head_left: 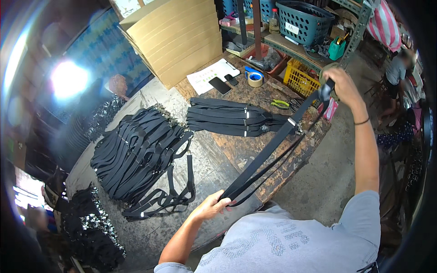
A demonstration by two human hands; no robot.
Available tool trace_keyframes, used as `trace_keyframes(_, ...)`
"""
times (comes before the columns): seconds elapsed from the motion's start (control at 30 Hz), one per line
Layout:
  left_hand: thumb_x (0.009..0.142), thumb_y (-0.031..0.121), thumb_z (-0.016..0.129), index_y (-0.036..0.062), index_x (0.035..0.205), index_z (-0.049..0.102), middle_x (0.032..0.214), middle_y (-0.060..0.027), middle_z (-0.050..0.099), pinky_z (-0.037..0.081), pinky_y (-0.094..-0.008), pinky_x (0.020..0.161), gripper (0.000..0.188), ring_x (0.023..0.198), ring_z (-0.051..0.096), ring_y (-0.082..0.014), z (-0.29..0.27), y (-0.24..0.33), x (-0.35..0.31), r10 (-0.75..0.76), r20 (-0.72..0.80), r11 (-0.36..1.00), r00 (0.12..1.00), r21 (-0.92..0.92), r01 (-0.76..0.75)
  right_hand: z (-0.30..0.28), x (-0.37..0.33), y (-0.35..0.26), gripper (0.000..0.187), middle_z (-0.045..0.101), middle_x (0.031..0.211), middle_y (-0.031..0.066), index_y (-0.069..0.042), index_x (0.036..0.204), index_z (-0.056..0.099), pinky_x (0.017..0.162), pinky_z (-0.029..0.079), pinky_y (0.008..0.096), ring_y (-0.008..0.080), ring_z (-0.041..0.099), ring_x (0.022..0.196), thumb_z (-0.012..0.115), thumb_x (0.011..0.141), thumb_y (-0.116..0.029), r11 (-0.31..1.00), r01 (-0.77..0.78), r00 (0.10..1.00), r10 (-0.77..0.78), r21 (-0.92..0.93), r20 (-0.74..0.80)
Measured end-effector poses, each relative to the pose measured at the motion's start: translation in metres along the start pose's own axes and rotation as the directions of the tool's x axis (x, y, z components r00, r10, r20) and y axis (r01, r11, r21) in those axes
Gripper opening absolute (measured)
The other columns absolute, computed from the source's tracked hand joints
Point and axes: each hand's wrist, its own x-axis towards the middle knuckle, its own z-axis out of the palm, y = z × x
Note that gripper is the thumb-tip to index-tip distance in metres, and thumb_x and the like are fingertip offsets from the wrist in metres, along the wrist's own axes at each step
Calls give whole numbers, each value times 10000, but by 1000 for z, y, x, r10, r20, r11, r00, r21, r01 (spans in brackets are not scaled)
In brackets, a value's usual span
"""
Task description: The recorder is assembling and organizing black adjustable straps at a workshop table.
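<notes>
A pair of black suspenders (268, 150) is stretched slantwise in front of me, over the table's right edge. My left hand (211, 206) is closed on its lower folded end near the front edge. Up at the right, my right hand (341, 86) grips the other end, where a dark rounded piece (326, 91) shows under the fingers. A metal buckle (292, 122) sits on the strap below that hand. Beyond the strap, a flat stack of black suspenders (223, 116) with metal buckles lies lined up. To the left is a large heap of black suspenders (136, 150), with loose straps trailing toward me.
Cardboard sheets (182, 45) stand at the back, near papers (205, 79), a phone (220, 85), a tape roll (255, 79) and green-handled pliers (279, 104). Shelves with a teal basket (304, 25) and yellow crate (300, 77) stand behind. Another person (398, 73) is far right.
</notes>
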Motion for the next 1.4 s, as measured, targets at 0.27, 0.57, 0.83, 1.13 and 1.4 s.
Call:
trace_keyframes(0.27,925,236,675,24,867,622,683,5,553,425,-279,546,225,599,512,-92,-94,16,61,81,-466,988,881,152,-11,112,-94,23,348,643,1008,243,-11,1030,637,854,484,454,434,609,988,446,761,101,839,-484,858,397,250,327)
trace_keyframes(0.57,744,311,861,12,800,667,647,15,588,425,-283,547,361,614,504,-77,-260,82,171,281,-466,837,839,546,23,184,-67,0,235,565,1027,165,-64,1084,577,776,500,482,404,609,940,586,850,-40,905,-390,894,328,168,305)
trace_keyframes(0.83,649,478,887,-29,800,628,593,-121,602,493,-383,592,589,574,579,-216,-354,108,269,401,-436,634,806,767,100,267,-48,-17,486,582,1141,164,-100,1120,561,778,510,529,406,635,960,547,923,-544,916,-402,816,356,5,456)
trace_keyframes(1.13,566,712,796,33,1034,547,590,-82,533,451,-391,572,861,587,542,-239,-374,46,340,439,-450,613,778,783,107,307,-70,-13,388,579,1016,158,-80,985,544,735,495,516,378,623,917,548,959,-467,866,-499,764,458,-34,454)
trace_keyframes(1.4,919,324,672,77,1485,376,1233,-219,546,449,-418,968,685,1102,564,-363,-339,18,279,625,-588,641,514,762,94,312,-80,-20,244,572,928,139,-68,895,626,825,443,463,353,551,912,707,849,-294,907,-421,901,414,27,131)
